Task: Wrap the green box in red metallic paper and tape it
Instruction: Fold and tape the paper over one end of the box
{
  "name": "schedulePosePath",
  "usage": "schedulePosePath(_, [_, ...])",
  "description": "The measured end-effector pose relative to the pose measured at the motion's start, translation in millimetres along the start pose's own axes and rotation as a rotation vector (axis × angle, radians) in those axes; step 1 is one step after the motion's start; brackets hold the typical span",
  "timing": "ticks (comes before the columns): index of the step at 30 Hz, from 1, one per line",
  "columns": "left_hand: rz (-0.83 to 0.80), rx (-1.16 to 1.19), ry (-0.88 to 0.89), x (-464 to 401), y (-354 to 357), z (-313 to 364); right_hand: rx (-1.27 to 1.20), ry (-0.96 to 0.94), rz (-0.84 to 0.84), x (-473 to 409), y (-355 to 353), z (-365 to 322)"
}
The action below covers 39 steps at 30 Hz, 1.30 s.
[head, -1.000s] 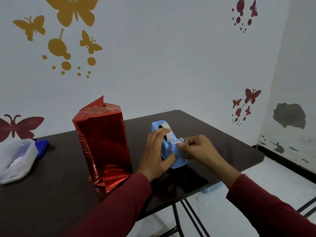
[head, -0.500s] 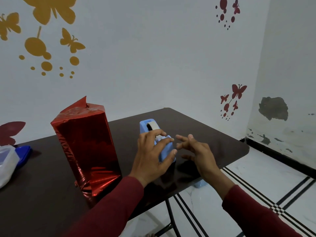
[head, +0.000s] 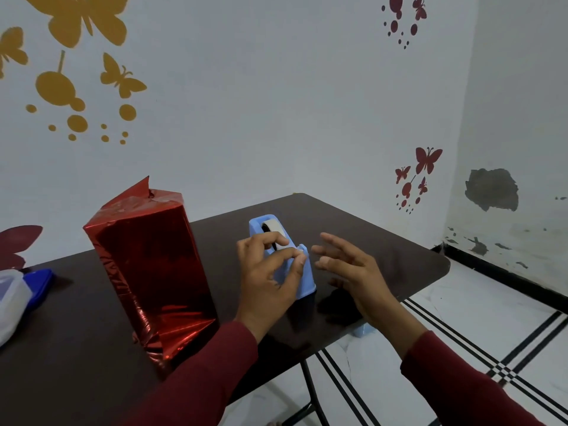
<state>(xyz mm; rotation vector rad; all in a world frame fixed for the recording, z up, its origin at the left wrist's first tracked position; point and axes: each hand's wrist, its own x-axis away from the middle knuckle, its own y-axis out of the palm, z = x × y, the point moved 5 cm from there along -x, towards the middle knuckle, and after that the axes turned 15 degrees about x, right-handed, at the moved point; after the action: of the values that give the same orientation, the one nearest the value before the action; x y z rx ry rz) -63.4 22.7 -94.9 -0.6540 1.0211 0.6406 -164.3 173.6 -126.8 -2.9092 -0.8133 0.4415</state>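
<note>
**Reaching for tape beside the wrapped box**

Seen from a head camera, looking down at a dark table [head: 384,241]. Standing upright at left, well apart from both hands: the box in red metallic paper [head: 147,272], loose flaps crumpled at its base and a corner peaking at the top, likely awaiting tape. Near the centre, a blue tape dispenser [head: 304,278], steadied by the left hand [head: 267,278], fingers curled around its body, thumb and fingertip apparently pinching at the tape end by the cutter. Just beside it, the right hand [head: 350,272], fingers spread and relaxed, holding nothing. At far left, a clear plastic container [head: 9,299].
</note>
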Motion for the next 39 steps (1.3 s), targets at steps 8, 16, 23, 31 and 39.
schedulePosePath(8, [0.046,0.126,-0.174,-0.5,-3.6,-9.5,-0.038,-0.1,0.054,0.5,5.9,-6.9])
schedulePosePath(16, [0.072,0.18,-0.209,-1.9,-9.9,-10.0,0.001,-0.182,0.186,4.8,20.1,-14.0])
schedulePosePath(23, [0.203,0.201,-0.227,-7.7,-24.0,-5.4,0.135,-0.032,0.053,-2.5,8.5,-44.6])
schedulePosePath(31, [0.281,0.176,-0.154,-8.1,-69.4,46.0,0.211,-0.005,-0.155,-10.6,23.1,-100.1])
schedulePosePath(39, [0.555,0.004,-0.237,-30.6,-192.0,53.7,0.334,-0.172,-0.275,-44.3,85.1,-181.6])
